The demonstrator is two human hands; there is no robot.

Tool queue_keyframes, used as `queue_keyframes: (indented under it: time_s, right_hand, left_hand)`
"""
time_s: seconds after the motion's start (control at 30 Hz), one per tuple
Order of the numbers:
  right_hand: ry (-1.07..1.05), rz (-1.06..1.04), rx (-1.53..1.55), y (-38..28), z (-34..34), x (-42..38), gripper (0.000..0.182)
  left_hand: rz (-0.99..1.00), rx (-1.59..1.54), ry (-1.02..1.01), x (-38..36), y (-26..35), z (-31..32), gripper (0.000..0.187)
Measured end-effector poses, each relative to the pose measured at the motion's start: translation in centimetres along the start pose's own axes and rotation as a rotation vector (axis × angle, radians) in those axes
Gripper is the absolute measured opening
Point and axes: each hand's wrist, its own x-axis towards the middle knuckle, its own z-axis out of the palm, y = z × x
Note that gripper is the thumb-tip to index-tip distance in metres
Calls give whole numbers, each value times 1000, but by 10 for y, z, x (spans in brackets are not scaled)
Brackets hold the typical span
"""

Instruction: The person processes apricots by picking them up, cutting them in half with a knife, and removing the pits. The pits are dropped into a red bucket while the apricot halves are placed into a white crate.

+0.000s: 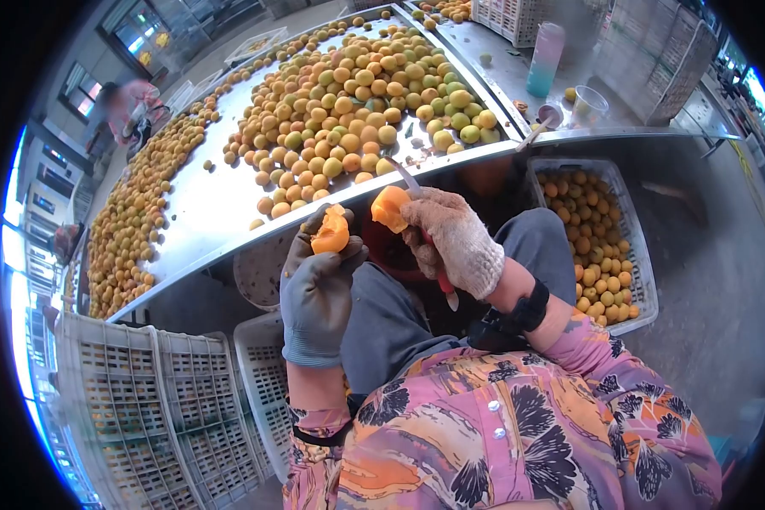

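My left hand [319,280], in a grey coated glove, grips an opened apricot piece [331,231] between thumb and fingers, its orange flesh facing up. Close by on the right, my right hand [455,238] wears a stained, light knit glove. Its fingers are closed round a small knife [445,285] with a red handle; a curved blade sticks out above the knuckles. Another apricot piece [390,209] is held at the fingertips of that same hand, beside the blade. The two pieces are apart. Part of the knife is hidden by the glove.
Whole apricots [348,102] are heaped on a metal table [197,189] ahead. A crate of apricots [642,263] stands at the right, stacked plastic crates [127,340] at the left. A bottle [546,59] and clear cup [588,106] stand back right. Another person [127,106] is far left.
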Motion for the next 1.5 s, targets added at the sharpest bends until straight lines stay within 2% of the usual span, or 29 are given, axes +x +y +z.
queue_keyframes:
  time_s: [0.03,0.1,0.17,0.27,0.5,0.6,0.67,0.8,0.87,0.9,0.97,1.0,1.07,1.1,1.17,1.2,1.27,1.33,1.37,1.43,1.47,1.5]
  right_hand:
    - [-2,0,-1,-1,1,0,27]
    - [6,18,-24,-4,4,-3,13]
    - [-5,14,-16,-3,3,-3,13]
    - [-34,-11,-6,2,0,0,13]
    - [-42,-37,2,10,-5,7,13]
    - [-33,-21,7,8,-3,5,13]
    - [-54,-16,37,6,-2,5,12]
    - [-53,-6,7,7,-2,4,12]
    - [-54,-4,12,7,-1,5,12]
    - [-50,-2,17,8,-1,5,13]
    - [-57,-18,7,9,0,5,13]
    - [-66,-34,-2,9,1,5,13]
    - [-62,-30,-3,7,3,4,14]
    - [-55,-29,-7,6,3,4,14]
    - [-54,-12,6,6,3,4,14]
    - [-49,0,15,5,1,4,14]
    - [-35,4,5,4,1,4,14]
    - [-19,12,4,3,0,5,13]
    - [-9,9,8,5,-1,6,13]
    - [-72,-13,-27,8,1,9,15]
    - [-98,-30,-14,8,4,7,17]
    - [-100,-24,-16,9,8,6,17]
  left_hand:
    - [36,53,-10,1,-1,-2,52]
    - [73,107,-19,1,-1,-3,52]
    - [44,2,2,0,2,-1,53]
    - [92,159,3,-1,2,-11,53]
    - [116,164,22,-6,7,-17,50]
    - [182,307,47,-8,7,-16,49]
    - [226,532,110,-13,11,-9,49]
    - [263,516,174,-15,10,-13,52]
    - [384,674,222,-15,7,-20,55]
    - [384,675,223,-15,6,-22,55]
    - [614,877,172,-16,4,-25,59]
    - [614,880,173,-15,3,-27,59]
    - [794,1027,175,-15,3,-30,60]
    - [794,1031,176,-16,6,-33,60]
    - [1043,1619,245,-21,17,-41,57]
    - [1042,1619,243,-24,23,-51,57]
    - [815,2017,349,-36,32,-83,53]
    - [303,2175,439,-53,40,-117,51]
    - [306,2175,425,-60,39,-134,51]
    - [240,1846,612,-67,40,-152,53]
    - [183,1615,512,-65,43,-152,54]
    - [116,1283,434,-61,43,-124,52]
